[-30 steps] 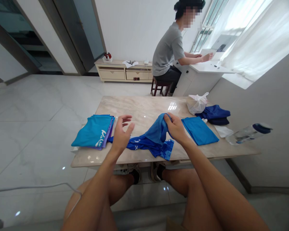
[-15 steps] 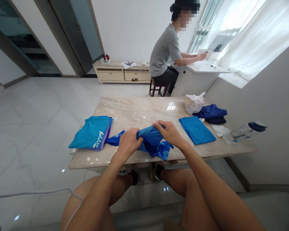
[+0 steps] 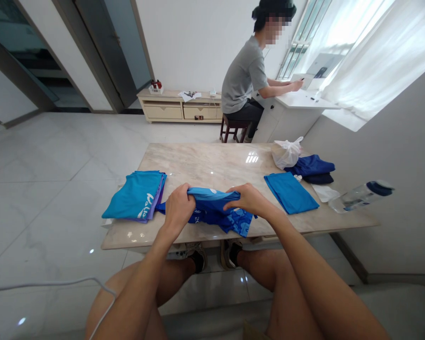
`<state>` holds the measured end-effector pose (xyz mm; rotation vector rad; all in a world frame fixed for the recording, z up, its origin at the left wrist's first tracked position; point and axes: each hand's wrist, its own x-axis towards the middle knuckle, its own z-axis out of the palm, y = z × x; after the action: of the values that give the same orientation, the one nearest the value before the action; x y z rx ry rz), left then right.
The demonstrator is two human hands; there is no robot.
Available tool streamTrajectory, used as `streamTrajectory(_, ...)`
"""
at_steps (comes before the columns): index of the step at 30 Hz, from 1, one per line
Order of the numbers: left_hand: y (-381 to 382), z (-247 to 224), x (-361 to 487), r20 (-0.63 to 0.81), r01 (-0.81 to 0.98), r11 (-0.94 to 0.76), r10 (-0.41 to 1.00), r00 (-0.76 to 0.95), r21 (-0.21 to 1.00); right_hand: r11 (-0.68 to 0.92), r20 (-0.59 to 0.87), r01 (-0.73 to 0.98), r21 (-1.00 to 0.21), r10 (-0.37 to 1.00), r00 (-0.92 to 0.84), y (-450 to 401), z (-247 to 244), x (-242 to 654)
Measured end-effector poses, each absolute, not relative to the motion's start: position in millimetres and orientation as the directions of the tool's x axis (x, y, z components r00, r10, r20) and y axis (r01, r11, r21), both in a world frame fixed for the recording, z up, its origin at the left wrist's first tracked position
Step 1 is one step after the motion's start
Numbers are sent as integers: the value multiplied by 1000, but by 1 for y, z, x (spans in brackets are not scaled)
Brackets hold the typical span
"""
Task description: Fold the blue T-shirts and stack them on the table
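Observation:
My left hand (image 3: pixel 179 208) and my right hand (image 3: pixel 246 199) both grip a blue printed garment (image 3: pixel 212 208), holding a lighter blue folded edge taut across it. The garment lies on the near part of a marble table (image 3: pixel 205 165), its darker printed part spread beneath my hands. Left of my left hand sits a folded stack of teal and purple garments (image 3: pixel 136 197) with white lettering. Right of my right hand lies a folded bright blue garment (image 3: pixel 290 192).
A navy garment (image 3: pixel 310 168), a white plastic bag (image 3: pixel 286 154), a white cloth (image 3: pixel 325 192) and a water bottle (image 3: pixel 361 197) lie at the table's right end. Beyond, a seated person (image 3: pixel 242 78) works at a white desk (image 3: pixel 297 106). A low cabinet (image 3: pixel 179 109) stands against the back wall.
My hands have drawn apart and pulled the bunched garment into a straight fold lying flatter on the table. My left hand has shut on the cloth since the first frame.

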<state>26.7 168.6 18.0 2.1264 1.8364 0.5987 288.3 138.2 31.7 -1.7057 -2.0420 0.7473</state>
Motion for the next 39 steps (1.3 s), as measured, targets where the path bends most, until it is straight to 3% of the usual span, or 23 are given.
streamTrajectory(3, 165, 20, 28, 130, 859, -178, 983, 131, 481, 122, -160, 941, -316, 971, -180, 141, 22, 287)
streamTrajectory(5, 162, 19, 31, 96, 874, -201, 980, 177, 442, 117, -190, 962, -247, 968, -166, 144, 17, 287)
streamTrajectory(11, 165, -3, 32, 31, 897, -369, 927, 373, 241, 23, -106, 966, -256, 993, -52, 152, 12, 293)
streamTrajectory(14, 174, -24, 24, -87, 878, -442, 883, 462, 182, 6, -100, 962, -272, 994, -34, 155, 11, 295)
streamTrajectory(21, 181, -56, 14, -387, 911, -331, 828, 406, 245, -56, -137, 967, -247, 990, 22, 155, 9, 299)
streamTrajectory(23, 177, -51, 18, -428, 880, -345, 777, 463, 326, -82, -151, 969, -235, 987, 47, 156, 8, 301)
streamTrajectory(25, 173, -40, 23, -422, 740, -315, 661, 620, 594, -116, -150, 965, -236, 985, 82, 157, 7, 303)
streamTrajectory(27, 173, -26, 27, -258, 475, -196, 634, 728, 858, -152, -109, 953, -263, 986, 127, 158, 6, 307)
streamTrajectory(29, 178, -13, 25, -69, 269, -123, 791, 608, 955, -187, -22, 927, -326, 981, 191, 160, 6, 311)
streamTrajectory(32, 195, -3, 11, 42, 220, -87, 979, 199, 972, -229, 141, 858, -460, 935, 325, 162, 11, 318)
streamTrajectory(35, 212, -3, -11, 131, 264, -101, 987, -98, 959, -268, 248, 786, -558, 849, 466, 162, 19, 326)
streamTrajectory(39, 217, -5, -30, 284, 324, -183, 911, -299, 928, -256, 327, 721, -644, 760, 561, 159, 25, 336)
